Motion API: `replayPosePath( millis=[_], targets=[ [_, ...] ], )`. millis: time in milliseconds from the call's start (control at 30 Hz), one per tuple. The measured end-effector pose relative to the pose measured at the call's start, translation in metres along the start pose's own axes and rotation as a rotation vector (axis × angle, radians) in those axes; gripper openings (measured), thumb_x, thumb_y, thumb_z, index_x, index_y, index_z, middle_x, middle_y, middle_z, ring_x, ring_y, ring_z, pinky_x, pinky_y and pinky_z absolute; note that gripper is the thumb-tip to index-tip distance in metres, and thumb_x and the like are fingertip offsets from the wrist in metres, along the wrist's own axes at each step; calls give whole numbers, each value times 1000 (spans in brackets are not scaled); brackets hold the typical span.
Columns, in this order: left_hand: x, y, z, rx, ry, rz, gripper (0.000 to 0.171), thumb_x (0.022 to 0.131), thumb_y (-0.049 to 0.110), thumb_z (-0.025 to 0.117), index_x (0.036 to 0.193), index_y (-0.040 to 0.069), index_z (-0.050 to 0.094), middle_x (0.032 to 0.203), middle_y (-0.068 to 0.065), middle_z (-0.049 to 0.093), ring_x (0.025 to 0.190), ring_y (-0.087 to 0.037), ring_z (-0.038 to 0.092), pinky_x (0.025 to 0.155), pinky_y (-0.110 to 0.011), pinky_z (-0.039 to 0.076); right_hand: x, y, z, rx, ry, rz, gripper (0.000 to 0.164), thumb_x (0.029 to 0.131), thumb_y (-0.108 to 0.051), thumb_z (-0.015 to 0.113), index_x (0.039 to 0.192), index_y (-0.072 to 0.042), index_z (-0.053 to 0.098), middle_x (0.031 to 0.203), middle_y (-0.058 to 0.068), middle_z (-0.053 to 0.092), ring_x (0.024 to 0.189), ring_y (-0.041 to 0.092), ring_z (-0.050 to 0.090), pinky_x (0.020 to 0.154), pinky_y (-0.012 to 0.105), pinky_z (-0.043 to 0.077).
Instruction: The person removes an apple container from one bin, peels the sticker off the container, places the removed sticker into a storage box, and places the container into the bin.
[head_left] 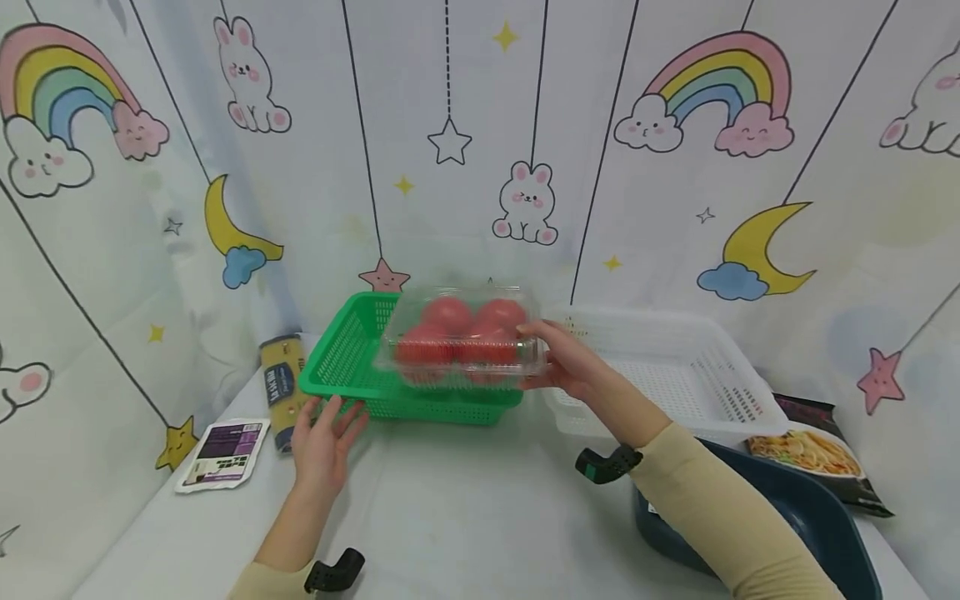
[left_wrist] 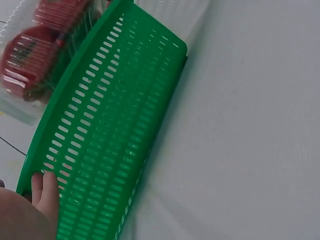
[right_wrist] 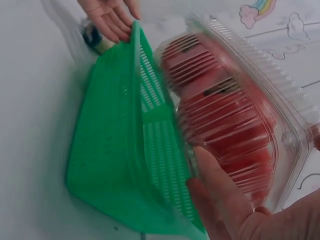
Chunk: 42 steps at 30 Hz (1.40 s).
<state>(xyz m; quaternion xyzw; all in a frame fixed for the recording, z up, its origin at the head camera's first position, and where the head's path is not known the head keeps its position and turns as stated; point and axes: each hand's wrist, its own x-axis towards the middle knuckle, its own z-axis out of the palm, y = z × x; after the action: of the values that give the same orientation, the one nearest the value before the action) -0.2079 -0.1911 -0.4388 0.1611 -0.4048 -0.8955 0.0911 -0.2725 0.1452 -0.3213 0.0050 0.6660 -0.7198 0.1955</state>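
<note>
A clear plastic clamshell box (head_left: 390, 354) with several red tomatoes (head_left: 450, 317) inside hangs tilted over the green perforated basket (head_left: 420, 409). My right hand (head_left: 566, 364) grips the box by its right end, fingers along its ribbed side in the right wrist view. At the basket's near left corner, my left hand (head_left: 324, 446) has its fingers extended, with the fingertips at the rim. Its fingers (left_wrist: 49, 195) lie against the basket's perforated outer wall in the left wrist view.
Right of the green basket stands a white perforated basket (head_left: 675, 367). A dark blue basin (head_left: 810, 508) and a black food packet (head_left: 825, 462) are at the right. Left of the green basket are a yellow and navy pack (head_left: 283, 387) and a white and purple packet (head_left: 225, 454).
</note>
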Motion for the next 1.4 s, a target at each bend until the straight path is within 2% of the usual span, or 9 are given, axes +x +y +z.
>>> replayPosePath(
  millis=[133, 233, 400, 500, 600, 733, 967, 1233, 1400],
  targets=[
    [4, -2, 6, -86, 50, -7, 49, 103, 12, 58, 143, 18, 30, 132, -5, 46, 100, -17, 69, 95, -34, 53, 19, -2, 9, 9, 25, 20, 74, 97, -35, 63, 156, -11, 24, 143, 18, 41, 123, 39, 47, 78, 47, 60],
    [6, -4, 10, -116, 78, -3, 48, 102, 11, 59, 141, 17, 31, 131, -6, 43, 96, -17, 70, 94, -34, 53, 33, 0, 15, 16, 35, 30, 75, 96, -36, 64, 154, -11, 24, 141, 19, 41, 121, 40, 49, 77, 47, 60],
    [10, -7, 14, -140, 128, 19, 49, 101, 10, 61, 141, 16, 34, 128, -7, 44, 93, -18, 69, 91, -35, 55, 55, 4, 25, 21, 29, 31, 72, 94, -37, 65, 151, -12, 29, 137, 20, 44, 115, 39, 52, 76, 47, 61],
    [12, -8, 17, -166, 146, 33, 44, 99, 8, 63, 134, 17, 38, 125, -7, 46, 92, -17, 68, 89, -35, 56, 67, 5, 32, 10, 47, 30, 67, 93, -37, 67, 149, -13, 38, 135, 18, 48, 111, 39, 54, 76, 47, 61],
    [14, -8, 20, -211, 159, 39, 39, 98, 5, 64, 127, 17, 41, 120, -6, 47, 90, -16, 67, 87, -36, 57, 76, 5, 40, -8, 74, 30, 68, 91, -38, 70, 148, -14, 41, 133, 18, 50, 109, 39, 56, 74, 46, 61],
    [14, -7, 21, -246, 166, 36, 35, 99, 1, 62, 123, 17, 42, 116, -5, 47, 91, -16, 66, 86, -36, 57, 86, 7, 52, -18, 99, 35, 74, 91, -36, 71, 152, -13, 35, 136, 20, 48, 109, 39, 56, 75, 48, 61],
    [15, -7, 20, -211, 147, 19, 31, 101, 3, 58, 122, 20, 43, 117, -3, 46, 99, -15, 61, 88, -33, 57, 102, 21, 63, 56, 163, 54, 85, 85, -32, 75, 155, -13, 31, 136, 23, 46, 105, 40, 57, 75, 52, 60],
    [17, -9, 19, -252, 137, -1, 31, 100, 0, 59, 119, 19, 43, 111, -3, 46, 90, -14, 64, 84, -34, 58, 113, 39, 69, 45, 191, 50, 82, 85, -30, 75, 154, -13, 34, 134, 23, 49, 102, 39, 58, 78, 56, 59],
    [17, -8, 19, -266, 141, 1, 32, 99, 0, 60, 118, 19, 42, 111, -4, 45, 87, -14, 65, 82, -34, 59, 115, 43, 74, 37, 199, 65, 84, 84, -31, 78, 152, -6, 34, 130, 26, 50, 104, 43, 60, 81, 58, 57]
  ],
)
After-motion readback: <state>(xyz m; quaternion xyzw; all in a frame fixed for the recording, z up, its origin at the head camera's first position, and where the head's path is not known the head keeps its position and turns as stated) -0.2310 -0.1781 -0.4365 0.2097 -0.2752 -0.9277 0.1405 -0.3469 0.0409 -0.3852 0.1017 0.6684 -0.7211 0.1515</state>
